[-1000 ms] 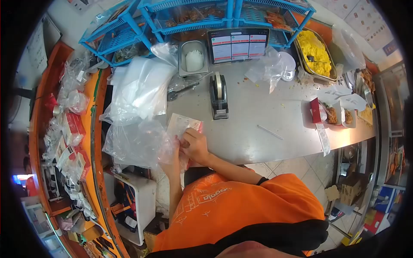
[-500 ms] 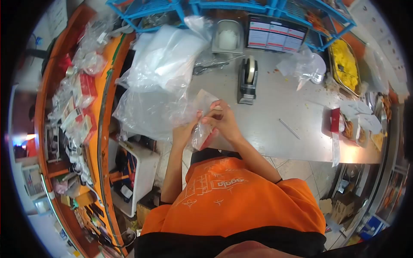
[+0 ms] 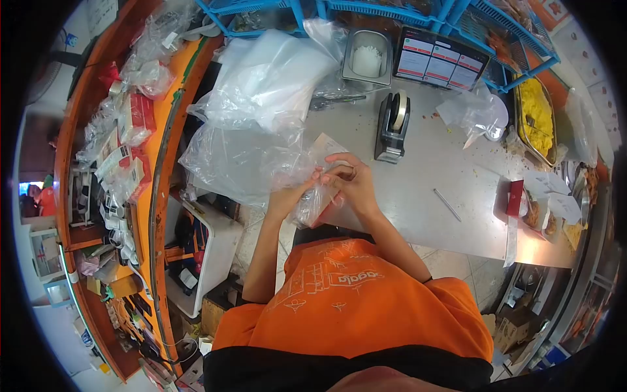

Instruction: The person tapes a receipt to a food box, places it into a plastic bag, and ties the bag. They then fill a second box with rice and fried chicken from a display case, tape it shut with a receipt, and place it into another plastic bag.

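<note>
Both hands meet at the table's near edge, over a clear plastic bag (image 3: 307, 210) with something red and white inside. My left hand (image 3: 289, 198) pinches the bag's film from the left. Opposite it, the fingers of my right hand (image 3: 353, 186) are curled onto the same film, fingertips close to the left ones. A pale, flat corner (image 3: 324, 144) sticks up behind the right fingers. Just left of the hands, a large stack of clear plastic bags (image 3: 261, 88) spreads over the metal table (image 3: 424, 179).
A tape dispenser (image 3: 392, 127) stands beyond my right hand, near a metal container (image 3: 367, 59) of white stuff and a tablet (image 3: 441, 57). A pen (image 3: 447, 204) lies to the right. Farther right are a food box (image 3: 539, 202) and a tray of yellow food (image 3: 537, 117). Blue crates (image 3: 385, 14) line the back.
The view has shifted slightly, so the table's things appear farther right. My hands stay together on the bag, with the right fingers slightly repositioned.
</note>
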Demonstrator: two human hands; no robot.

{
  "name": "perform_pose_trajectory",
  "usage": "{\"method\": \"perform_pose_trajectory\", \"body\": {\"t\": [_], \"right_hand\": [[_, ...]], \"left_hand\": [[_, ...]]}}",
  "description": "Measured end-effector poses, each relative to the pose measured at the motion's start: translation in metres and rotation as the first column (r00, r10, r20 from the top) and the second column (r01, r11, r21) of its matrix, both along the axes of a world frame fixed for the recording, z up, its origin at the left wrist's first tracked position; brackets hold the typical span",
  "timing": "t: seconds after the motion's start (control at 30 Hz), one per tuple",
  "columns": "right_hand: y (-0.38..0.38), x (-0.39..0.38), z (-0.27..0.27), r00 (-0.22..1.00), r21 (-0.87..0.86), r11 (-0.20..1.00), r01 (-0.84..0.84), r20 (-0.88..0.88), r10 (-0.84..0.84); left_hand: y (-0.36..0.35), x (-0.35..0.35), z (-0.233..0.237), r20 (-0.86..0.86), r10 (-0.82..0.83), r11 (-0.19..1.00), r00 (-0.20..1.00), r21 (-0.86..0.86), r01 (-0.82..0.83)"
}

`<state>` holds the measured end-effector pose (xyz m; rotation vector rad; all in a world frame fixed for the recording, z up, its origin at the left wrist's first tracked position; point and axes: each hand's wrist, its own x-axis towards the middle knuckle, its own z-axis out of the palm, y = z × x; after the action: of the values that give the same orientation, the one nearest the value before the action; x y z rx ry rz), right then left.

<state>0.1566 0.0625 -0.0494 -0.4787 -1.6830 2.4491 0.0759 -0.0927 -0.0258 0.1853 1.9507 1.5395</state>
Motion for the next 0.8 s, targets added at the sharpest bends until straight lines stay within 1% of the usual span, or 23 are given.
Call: {"method": "perform_pose_trajectory", "body": {"t": [0.07, 0.1, 0.17, 0.2, 0.23, 0.27, 0.3, 0.33, 0.37, 0.4, 0.43, 0.47, 0.5, 0.53, 0.57, 0.6, 0.63, 0.67, 0.7, 0.73, 0.77, 0.8], "right_hand": [[0.000, -0.002, -0.001, 0.999, -0.046, 0.998, 0.041, -0.002, -0.041], [0.000, -0.002, -0.003, 0.999, -0.047, 0.998, 0.041, -0.002, -0.041], [-0.001, -0.003, -0.008, 0.999, -0.040, 0.999, 0.029, -0.040, -0.031], [-0.003, -0.002, -0.005, 0.999, -0.038, 0.999, 0.025, -0.046, -0.027], [-0.007, 0.001, 0.000, 0.990, 0.051, 0.996, 0.077, -0.123, -0.071], [-0.011, 0.003, 0.006, 0.973, 0.135, 0.983, 0.125, -0.211, -0.095], [-0.013, 0.006, 0.010, 0.974, 0.230, 0.961, 0.157, -0.197, -0.112], [-0.014, 0.011, 0.014, 0.973, 0.316, 0.932, 0.177, -0.198, -0.117], [-0.018, 0.015, 0.016, 0.986, 0.420, 0.899, 0.122, -0.153, -0.062], [-0.027, 0.019, 0.017, 0.993, 0.522, 0.851, 0.057, -0.117, 0.005], [-0.046, 0.019, 0.005, 0.991, 0.399, 0.913, 0.083, -0.130, -0.034], [-0.049, 0.018, 0.002, 0.983, 0.375, 0.925, 0.058, -0.185, 0.014], [-0.041, 0.020, -0.009, 0.992, 0.307, 0.951, -0.044, -0.102, 0.078], [-0.027, 0.017, 0.008, 0.971, 0.377, 0.913, -0.154, -0.115, 0.211], [-0.009, 0.017, 0.022, 0.968, 0.347, 0.913, -0.213, -0.054, 0.246], [0.010, 0.014, 0.029, 0.964, 0.316, 0.914, -0.256, 0.015, 0.264], [0.023, 0.001, 0.025, 0.951, 0.334, 0.897, -0.289, -0.008, 0.309], [0.033, -0.010, 0.023, 0.974, 0.571, 0.814, -0.108, -0.103, 0.201], [0.044, -0.019, 0.021, 0.969, 0.745, 0.660, 0.098, -0.223, 0.107], [0.054, -0.026, 0.020, 0.948, 0.597, 0.737, -0.316, 0.179, 0.262], [0.051, -0.033, 0.016, 0.945, 0.609, 0.723, -0.326, 0.186, 0.270], [0.041, -0.045, 0.013, 0.851, 0.256, 0.826, -0.502, 0.314, 0.420]], "left_hand": [[-0.001, 0.002, 0.000, 0.051, 0.013, 0.998, 0.999, 0.061, -0.016], [-0.001, 0.003, 0.001, 0.051, 0.013, 0.998, 0.999, 0.061, -0.016], [-0.001, 0.003, 0.008, -0.176, -0.039, 0.999, 0.984, 0.018, 0.043], [0.000, 0.001, 0.014, -0.182, -0.035, 0.999, 0.983, 0.020, 0.039], [0.001, -0.003, 0.020, -0.238, -0.142, 0.982, 0.961, -0.159, 0.106], [0.001, -0.007, 0.026, -0.279, -0.241, 0.931, 0.929, -0.336, 0.141], [0.001, -0.009, 0.019, -0.129, -0.077, 0.978, 0.989, -0.201, 0.050], [0.000, -0.009, 0.000, 0.031, 0.085, 0.994, 0.996, -0.073, -0.082], [0.000, -0.009, -0.027, 0.153, 0.118, 0.988, 0.981, -0.120, -0.100], [0.000, -0.006, -0.039, 0.020, 0.064, 0.992, 0.998, -0.110, -0.062], [0.005, -0.003, -0.001, -0.073, 0.029, 0.998, 0.997, -0.054, -0.033], [-0.004, -0.007, -0.071, -0.199, -0.179, 0.961, 0.964, -0.246, 0.127], [0.007, -0.004, -0.027, -0.154, -0.129, 0.904, 0.980, -0.424, 0.052], [0.001, -0.002, -0.019, -0.159, -0.065, 0.953, 0.985, -0.302, 0.015], [-0.004, -0.004, -0.011, -0.160, -0.023, 0.986, 0.987, -0.169, -0.004], [-0.010, -0.006, 0.006, -0.193, 0.038, 0.985, 0.981, -0.156, -0.069], [-0.020, -0.005, 0.022, -0.329, -0.005, 0.997, 0.944, -0.080, -0.023], [-0.030, -0.002, 0.031, -0.457, -0.048, 0.999, 0.888, -0.016, 0.046], [-0.038, -0.002, 0.035, -0.464, -0.018, 1.000, 0.885, 0.001, 0.021], [-0.049, -0.004, 0.040, -0.521, -0.044, 0.998, 0.852, 0.005, 0.055], [-0.062, -0.007, 0.046, -0.574, -0.074, 0.996, 0.815, 0.006, 0.094], [-0.077, -0.006, 0.067, -0.583, -0.092, 0.996, 0.807, -0.053, 0.076]]}}
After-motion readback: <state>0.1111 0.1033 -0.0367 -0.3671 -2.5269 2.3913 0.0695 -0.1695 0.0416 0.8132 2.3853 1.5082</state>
